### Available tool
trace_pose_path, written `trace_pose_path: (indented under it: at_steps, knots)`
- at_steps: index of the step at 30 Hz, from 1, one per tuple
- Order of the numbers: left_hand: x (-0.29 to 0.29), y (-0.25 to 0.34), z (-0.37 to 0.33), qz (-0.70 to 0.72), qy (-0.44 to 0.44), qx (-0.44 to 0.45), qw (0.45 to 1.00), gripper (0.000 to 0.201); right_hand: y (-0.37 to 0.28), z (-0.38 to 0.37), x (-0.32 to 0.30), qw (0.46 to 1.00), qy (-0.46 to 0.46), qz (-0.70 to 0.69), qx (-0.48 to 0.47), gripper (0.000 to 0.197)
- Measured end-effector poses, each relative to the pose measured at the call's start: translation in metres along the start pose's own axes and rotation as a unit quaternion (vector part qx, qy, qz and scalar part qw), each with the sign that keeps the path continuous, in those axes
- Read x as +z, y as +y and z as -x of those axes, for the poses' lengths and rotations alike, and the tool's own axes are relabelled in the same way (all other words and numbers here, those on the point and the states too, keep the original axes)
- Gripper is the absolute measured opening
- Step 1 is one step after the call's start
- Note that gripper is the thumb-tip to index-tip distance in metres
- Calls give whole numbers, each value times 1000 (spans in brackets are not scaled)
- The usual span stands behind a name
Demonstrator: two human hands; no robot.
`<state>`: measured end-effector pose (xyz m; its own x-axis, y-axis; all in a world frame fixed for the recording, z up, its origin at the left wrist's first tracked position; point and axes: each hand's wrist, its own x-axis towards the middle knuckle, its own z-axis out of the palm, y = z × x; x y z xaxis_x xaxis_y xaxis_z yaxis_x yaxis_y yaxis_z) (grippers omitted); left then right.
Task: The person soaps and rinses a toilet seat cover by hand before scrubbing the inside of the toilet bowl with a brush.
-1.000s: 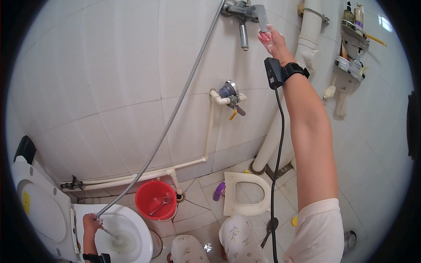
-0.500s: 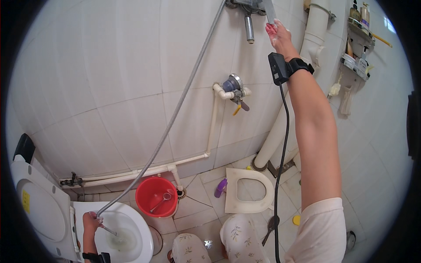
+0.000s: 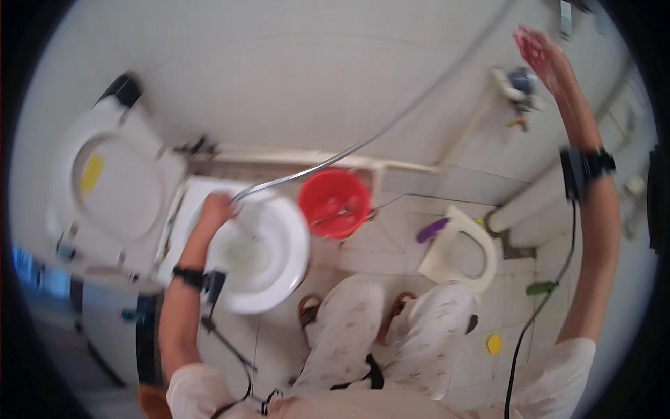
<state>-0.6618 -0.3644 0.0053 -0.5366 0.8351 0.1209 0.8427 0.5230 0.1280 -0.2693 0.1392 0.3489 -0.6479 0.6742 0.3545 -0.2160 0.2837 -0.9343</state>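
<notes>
My left hand (image 3: 218,209) is closed round the end of a grey metal shower hose (image 3: 363,142), over the white toilet bowl (image 3: 296,241). A blurred whitish streak, seemingly water, runs from the hose end into the bowl, where cloudy water (image 3: 246,257) stands. The hose rises to the upper right and leaves the picture. My right hand (image 3: 543,56) is raised near the wall, its fingers loosely stretched and holding nothing. Just above it hangs a grey metal lever (image 3: 565,19), apart from the fingers. Motion blurs both hands.
Beside the toilet stands a red bucket (image 3: 335,178) with a ladle-like thing inside. A purple bottle (image 3: 433,230) and a loose cream toilet seat (image 3: 453,222) lie to its right. The toilet lid (image 3: 63,188) is raised. A valve (image 3: 520,84) sits on the wall pipe.
The view has swung left and down. My right hand has come away from the metal lever. My left hand still holds the hose over the bowl, where a whitish streak now shows.
</notes>
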Motion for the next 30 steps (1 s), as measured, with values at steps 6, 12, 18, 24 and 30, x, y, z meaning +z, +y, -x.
trace_pose_path:
  at_steps: [6, 12, 18, 24, 30]
  knots:
    - [-48, 30, 9, 348, -21, -190, 918, 27, 120, 153, 258, 884, -393, 116, 225, 24]
    - [-77, 30, 23, 384, 30, -166, 908, 19, 271, 223, 426, 835, -406, 9, 372, 16]
    - [-132, 48, 29, 394, 26, -118, 911, 22, 346, 247, 501, 833, -188, -163, 493, 15]
    - [-166, 62, 34, 358, 9, -87, 930, 26, 402, 268, 535, 707, -28, -412, 574, 20]
    - [-164, 57, 45, 346, 8, -93, 934, 28, 412, 294, 563, 617, 58, -517, 591, 12]
